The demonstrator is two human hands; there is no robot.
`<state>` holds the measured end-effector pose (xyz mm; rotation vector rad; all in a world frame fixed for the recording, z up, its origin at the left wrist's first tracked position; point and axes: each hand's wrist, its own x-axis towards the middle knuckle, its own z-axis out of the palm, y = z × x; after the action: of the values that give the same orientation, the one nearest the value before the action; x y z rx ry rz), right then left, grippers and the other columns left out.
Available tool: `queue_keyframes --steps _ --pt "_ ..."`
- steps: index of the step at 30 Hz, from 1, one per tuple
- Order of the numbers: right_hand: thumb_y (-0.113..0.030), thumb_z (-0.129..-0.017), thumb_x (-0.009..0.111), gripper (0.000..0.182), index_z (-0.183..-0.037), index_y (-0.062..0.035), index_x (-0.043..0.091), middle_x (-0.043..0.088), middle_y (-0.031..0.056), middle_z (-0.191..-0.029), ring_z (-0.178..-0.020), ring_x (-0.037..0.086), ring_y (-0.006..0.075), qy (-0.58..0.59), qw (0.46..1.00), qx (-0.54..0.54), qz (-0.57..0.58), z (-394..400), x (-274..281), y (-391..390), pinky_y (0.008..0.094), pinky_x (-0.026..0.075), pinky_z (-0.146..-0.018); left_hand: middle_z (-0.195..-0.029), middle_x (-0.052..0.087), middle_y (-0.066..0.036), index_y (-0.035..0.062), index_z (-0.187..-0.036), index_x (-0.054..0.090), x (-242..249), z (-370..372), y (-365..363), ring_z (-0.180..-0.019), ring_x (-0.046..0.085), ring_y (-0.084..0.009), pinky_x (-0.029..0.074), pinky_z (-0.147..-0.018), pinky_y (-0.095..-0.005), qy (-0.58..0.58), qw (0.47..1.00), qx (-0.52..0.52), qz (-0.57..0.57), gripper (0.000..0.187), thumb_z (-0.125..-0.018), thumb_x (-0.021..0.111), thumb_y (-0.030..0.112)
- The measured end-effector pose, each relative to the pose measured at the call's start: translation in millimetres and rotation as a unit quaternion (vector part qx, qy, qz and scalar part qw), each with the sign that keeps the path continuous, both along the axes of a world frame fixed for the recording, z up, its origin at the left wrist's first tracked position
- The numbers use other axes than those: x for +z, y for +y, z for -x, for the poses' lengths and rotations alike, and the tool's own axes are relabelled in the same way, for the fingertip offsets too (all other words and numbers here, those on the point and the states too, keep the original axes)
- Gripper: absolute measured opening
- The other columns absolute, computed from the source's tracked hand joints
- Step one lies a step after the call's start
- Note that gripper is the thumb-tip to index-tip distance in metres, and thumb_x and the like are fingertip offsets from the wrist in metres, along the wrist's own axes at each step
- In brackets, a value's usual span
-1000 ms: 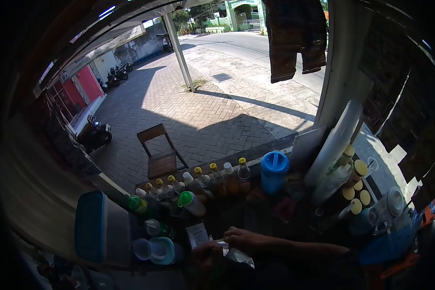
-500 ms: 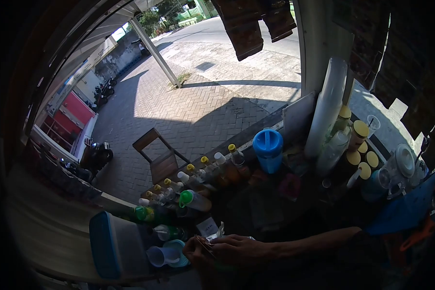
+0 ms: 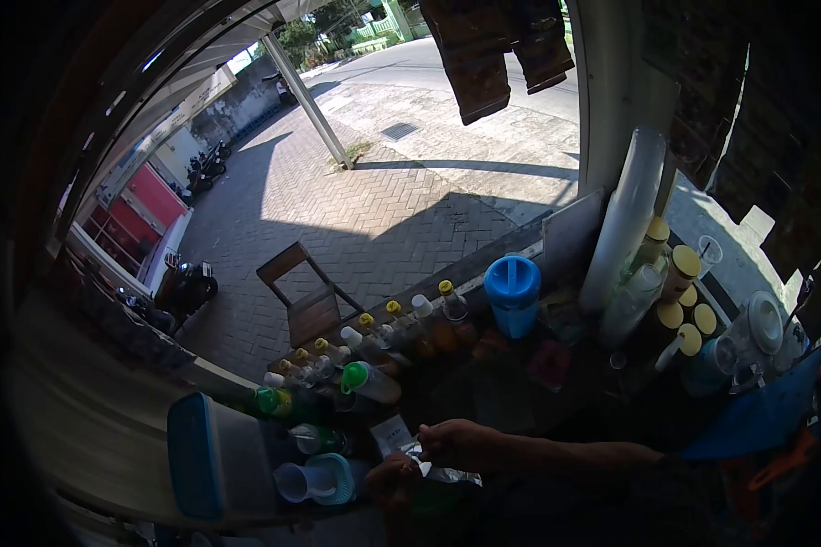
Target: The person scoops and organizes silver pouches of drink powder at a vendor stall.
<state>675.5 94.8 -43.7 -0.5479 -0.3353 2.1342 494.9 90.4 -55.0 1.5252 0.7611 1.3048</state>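
A crumpled silver foil packet [image 3: 452, 475] shows at the bottom centre, low over the dark counter. My left hand [image 3: 392, 476] is closed on its left end, partly lost in shadow. Just above the foil, my right hand [image 3: 461, 443] has thumb and fingertips pinched together. What they pinch is too small and dark to make out. A white printed card or packet [image 3: 391, 434] lies behind my left hand. To the left are a bluish basket [image 3: 342, 479], a clear plastic jug [image 3: 296, 482] and a green bottle [image 3: 317, 439].
Several sauce bottles [image 3: 397, 324] line the counter's far edge, with a green-capped squeeze bottle [image 3: 371, 382] before them. A blue lidded jug [image 3: 513, 296] stands behind. At left is a plastic container [image 3: 237, 460]; yellow-lidded jars [image 3: 684, 273] and stacked cups [image 3: 625, 219] are on the right.
My right hand has lifted and drawn apart from my left, exposing more of the foil. My left hand has shifted slightly right. The whole view has tilted a little.
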Motion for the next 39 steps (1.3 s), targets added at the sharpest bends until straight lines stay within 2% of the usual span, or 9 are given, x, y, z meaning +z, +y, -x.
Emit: queue_keyframes --steps 9,15,19,22,26,28,31,36,39 --pt "-0.04 -0.098 0.047 0.04 -0.113 -0.0039 0.056 0.056 0.0033 -0.097 -0.084 0.053 0.0112 -0.174 0.959 0.168 -0.148 -23.5 55.9 -4.2 0.0256 0.044 -0.074 -0.071 0.065 -0.006 -0.0051 -0.075 0.066 42.7 -2.7 -0.6 -0.071 0.059 -0.0122 0.045 -0.06 -0.0271 0.207 0.977 -0.048 0.029 0.021 -0.083 0.068 0.015" --pt "-0.033 -0.097 0.049 0.036 -0.124 -0.0094 0.048 0.04 0.0185 -0.107 -0.093 0.049 0.0321 -0.512 0.686 -0.018 -0.517 -1.0 40.4 -33.9 0.0412 0.047 -0.087 -0.071 0.066 -0.007 -0.0049 -0.086 0.067 27.4 1.3 -1.7 -0.069 0.06 -0.0089 0.046 -0.061 -0.0258 0.194 0.98 0.003 0.052 0.015 -0.088 0.063 0.01" --pt "-0.032 -0.097 0.049 0.036 -0.121 -0.0041 0.048 0.042 0.0166 -0.106 -0.092 0.049 0.0277 -0.502 0.679 -0.05 -0.533 -1.2 16.3 -28.0 0.0372 0.047 -0.078 -0.073 0.062 -0.006 -0.0045 -0.08 0.062 33.6 -19.5 -11.5 -0.066 0.057 -0.0115 0.047 -0.06 -0.0249 -0.018 0.955 0.241 0.174 0.015 -0.087 0.065 0.008" --pt "-0.032 -0.097 0.049 0.035 -0.103 0.0016 0.059 0.053 0.0077 -0.099 -0.079 0.049 0.0159 -0.343 0.926 0.063 -0.147 -13.0 30.1 -10.9 0.0307 0.045 -0.069 -0.072 0.065 -0.01 -0.0021 -0.08 0.065 28.3 -4.1 -10.1 -0.066 0.061 -0.0131 0.045 -0.065 -0.0266 0.105 0.992 -0.004 0.067 0.007 -0.084 0.06 0.001" --pt "-0.025 -0.092 0.053 0.027 -0.093 0.0014 0.059 0.054 0.0098 -0.1 -0.081 0.057 0.0157 -0.411 0.877 0.132 -0.208 -21.6 52.7 -2.0 0.0301 0.049 -0.062 -0.07 0.063 -0.011 -0.001 -0.08 0.065 41.7 -21.8 -3.8 -0.064 0.06 -0.0137 0.043 -0.063 -0.0305 0.279 0.953 -0.075 -0.092 0.009 -0.074 0.065 0.005" --pt "-0.014 -0.084 0.057 0.019 -0.095 0.0015 0.055 0.049 0.0147 -0.106 -0.085 0.061 0.0266 -0.649 0.595 0.056 -0.471 -15.7 76.3 -20.0 0.0362 0.055 -0.062 -0.071 0.064 -0.01 -0.0016 -0.081 0.065 17.8 -11.4 -2.1 -0.065 0.061 -0.0136 0.044 -0.063 -0.0297 0.27 0.961 -0.033 -0.046 0.009 -0.074 0.066 0.005" --pt "-0.008 -0.079 0.059 0.026 -0.102 0.0015 0.051 0.044 0.0174 -0.108 -0.087 0.06 0.0338 -0.617 0.563 -0.01 -0.55 -9.8 68.4 -40.6 0.0425 0.058 -0.067 -0.069 0.063 -0.006 -0.0026 -0.079 0.064 18.9 -23.3 -7.6 -0.064 0.059 -0.0126 0.044 -0.06 -0.0273 0.154 0.985 0.072 0.011 0.008 -0.079 0.064 0.005" --pt "-0.017 -0.09 0.055 0.027 -0.111 -0.0017 0.05 0.046 0.0141 -0.112 -0.099 0.058 0.0266 -0.579 0.673 -0.034 -0.458 -11.8 33.0 -31.9 0.0406 0.055 -0.068 -0.07 0.063 -0.003 -0.0034 -0.08 0.065 37.2 -24.6 -16.6 -0.064 0.058 -0.0099 0.045 -0.058 -0.0221 0.034 0.982 0.125 0.139 0.012 -0.088 0.059 0.003" --pt "-0.037 -0.095 0.052 0.039 -0.117 -0.004 0.055 0.052 0.0053 -0.101 -0.098 0.055 0.0171 -0.321 0.93 0.147 -0.1 -27.7 43.6 -7.8 0.0275 0.044 -0.081 -0.072 0.066 -0.007 -0.0028 -0.085 0.066 24.6 -23.7 -20.3 -0.067 0.062 -0.0129 0.046 -0.062 -0.0245 0.081 0.995 0.038 0.05 0.008 -0.085 0.059 0.001"
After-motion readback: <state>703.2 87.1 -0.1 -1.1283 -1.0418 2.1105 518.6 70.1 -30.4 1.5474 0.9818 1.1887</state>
